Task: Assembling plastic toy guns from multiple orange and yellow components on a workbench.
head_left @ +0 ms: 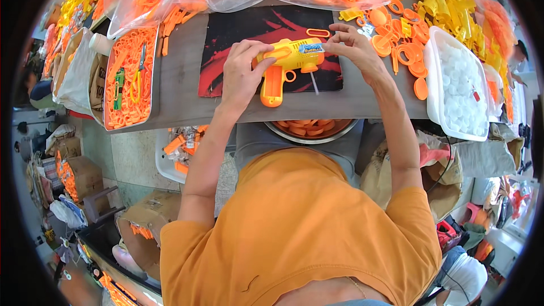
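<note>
A yellow and orange toy bubble gun (292, 56) lies sideways above the dark mat, muzzle to the right and orange grip toward me. My left hand (242, 71) is closed round its rear end, with thumb and fingers over the orange part. At the muzzle, the thumb and fingers of my right hand (360, 54) pinch the front end; a small whitish piece shows there, too unclear to name. A thin pale tube (314, 83) points down from the yellow collar under the barrel. Just beyond the muzzle an orange oval ring (318, 33) rests on the mat.
The black and red mat (226, 28) covers the table's middle. To the left stands a tray (154, 88) of orange parts with cutters on top; to the right, a white tub (433, 73) of translucent caps. Loose orange discs (419, 68) lie beside it. A metal bowl (334, 137) sits at my lap.
</note>
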Action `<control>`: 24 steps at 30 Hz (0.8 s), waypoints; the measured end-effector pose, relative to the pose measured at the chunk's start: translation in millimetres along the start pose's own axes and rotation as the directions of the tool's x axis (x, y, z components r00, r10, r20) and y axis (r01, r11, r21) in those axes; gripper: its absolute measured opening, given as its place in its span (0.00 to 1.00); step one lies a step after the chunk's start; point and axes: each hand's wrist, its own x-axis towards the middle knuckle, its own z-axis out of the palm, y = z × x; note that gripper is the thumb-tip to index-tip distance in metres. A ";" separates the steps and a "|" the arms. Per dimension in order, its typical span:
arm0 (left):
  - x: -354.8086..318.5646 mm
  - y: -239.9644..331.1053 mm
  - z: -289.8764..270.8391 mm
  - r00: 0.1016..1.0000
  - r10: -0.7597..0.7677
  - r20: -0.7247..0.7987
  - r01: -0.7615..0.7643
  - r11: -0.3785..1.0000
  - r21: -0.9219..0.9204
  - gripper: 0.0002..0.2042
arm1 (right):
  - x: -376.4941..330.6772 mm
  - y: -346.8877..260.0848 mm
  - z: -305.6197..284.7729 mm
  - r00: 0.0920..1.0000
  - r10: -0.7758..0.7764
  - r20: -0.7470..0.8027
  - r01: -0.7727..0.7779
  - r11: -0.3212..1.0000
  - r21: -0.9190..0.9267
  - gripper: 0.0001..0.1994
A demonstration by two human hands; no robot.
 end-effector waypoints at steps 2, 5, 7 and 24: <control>3.8 0.8 6.1 1.000 0.012 0.019 -0.011 0.999 -0.036 0.11 | 1.7 4.0 -2.1 1.000 -0.017 -0.014 0.016 0.999 -0.038 0.12; 4.6 1.8 10.4 0.999 0.026 0.031 -0.023 0.997 -0.077 0.11 | 1.6 2.2 -1.4 1.000 -0.016 -0.017 0.015 0.997 -0.073 0.12; 4.5 1.5 12.1 0.999 0.030 0.027 -0.028 0.996 -0.087 0.11 | 4.1 1.8 0.0 0.999 -0.038 0.034 0.041 0.994 -0.100 0.13; 5.9 -0.4 9.6 0.996 0.082 0.042 -0.079 0.994 -0.079 0.11 | 14.6 4.1 19.1 0.996 -0.080 0.032 0.085 0.977 -0.196 0.13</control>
